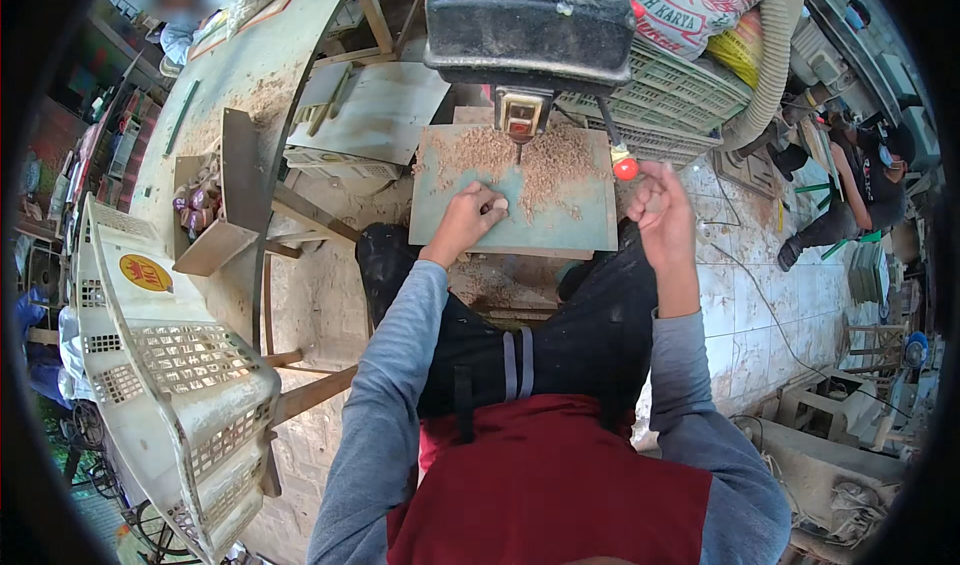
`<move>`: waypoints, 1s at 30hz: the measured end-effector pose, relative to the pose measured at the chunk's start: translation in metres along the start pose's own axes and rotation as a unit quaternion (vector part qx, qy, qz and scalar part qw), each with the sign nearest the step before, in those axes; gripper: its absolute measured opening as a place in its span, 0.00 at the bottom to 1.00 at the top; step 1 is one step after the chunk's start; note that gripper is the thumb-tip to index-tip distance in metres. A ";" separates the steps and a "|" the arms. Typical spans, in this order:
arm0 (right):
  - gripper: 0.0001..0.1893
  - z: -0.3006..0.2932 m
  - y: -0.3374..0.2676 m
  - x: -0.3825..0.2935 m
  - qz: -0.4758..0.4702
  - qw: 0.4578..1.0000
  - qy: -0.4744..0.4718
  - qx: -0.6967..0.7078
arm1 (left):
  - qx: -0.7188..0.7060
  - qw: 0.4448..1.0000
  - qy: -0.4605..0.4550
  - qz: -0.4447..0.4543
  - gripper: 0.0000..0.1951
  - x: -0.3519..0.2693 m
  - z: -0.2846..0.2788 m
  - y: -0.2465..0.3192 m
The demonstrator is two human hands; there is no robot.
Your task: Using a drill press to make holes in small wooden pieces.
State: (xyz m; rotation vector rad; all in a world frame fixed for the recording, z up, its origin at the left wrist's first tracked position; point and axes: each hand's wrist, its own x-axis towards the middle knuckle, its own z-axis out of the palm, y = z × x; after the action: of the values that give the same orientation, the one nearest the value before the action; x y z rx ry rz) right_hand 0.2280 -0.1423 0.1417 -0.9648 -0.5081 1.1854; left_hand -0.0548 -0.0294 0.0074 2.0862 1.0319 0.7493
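Observation:
A small pale piece, apparently wood [500, 204], sits between the thumb and fingers of my left hand [471, 220]. That hand rests over the greenish work board [442, 216] of a drill press. The black drill press head [529, 28] stands above the board. Its drill bit [518, 154] points down just beyond the held piece. Brown wood shavings [559, 163] lie heaped around the bit. My right hand [661, 208] is raised beside the red ball knob [625, 169] of the feed lever, its fingers partly curled and holding nothing. Whether a fingertip touches the knob is unclear.
On the left, a bench [247, 62] carries an open wooden box [238, 182] with small items inside. A white plastic crate [187, 355] stands nearer me. Stacked crates [667, 92] and a ribbed hose [772, 62] are behind right. A cable [765, 302] crosses the tiled floor; a seated person [862, 182] is at right.

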 end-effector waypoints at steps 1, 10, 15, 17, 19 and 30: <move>0.18 0.003 -0.005 0.002 -0.001 1.000 -0.001 0.001 | 0.017 1.000 0.012 -0.011 0.14 0.002 0.004 0.002; 0.20 0.041 -0.019 0.005 -0.209 0.865 -0.061 -0.453 | 0.123 0.976 0.176 -0.025 0.15 0.054 0.041 -0.001; 0.22 0.045 -0.029 0.010 -0.147 0.781 -0.083 -0.601 | 0.124 0.974 0.186 -0.039 0.15 0.054 0.044 0.001; 0.22 0.046 -0.024 0.016 -0.132 0.743 -0.076 -0.652 | 0.119 0.974 0.189 -0.042 0.15 0.052 0.043 0.001; 0.23 0.039 -0.007 0.033 -0.117 0.721 -0.046 -0.681 | 0.126 0.972 0.196 -0.022 0.16 0.053 0.043 0.002; 0.24 0.031 0.018 0.091 -0.147 0.731 -0.005 -0.666 | 0.125 0.973 0.191 -0.023 0.17 0.054 0.042 0.004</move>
State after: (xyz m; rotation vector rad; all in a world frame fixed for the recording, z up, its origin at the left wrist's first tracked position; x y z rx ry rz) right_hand 0.2246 -0.0455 0.1304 -1.9729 -1.5612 0.3643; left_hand 0.0059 0.0009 -0.0046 2.1668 1.4416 1.0722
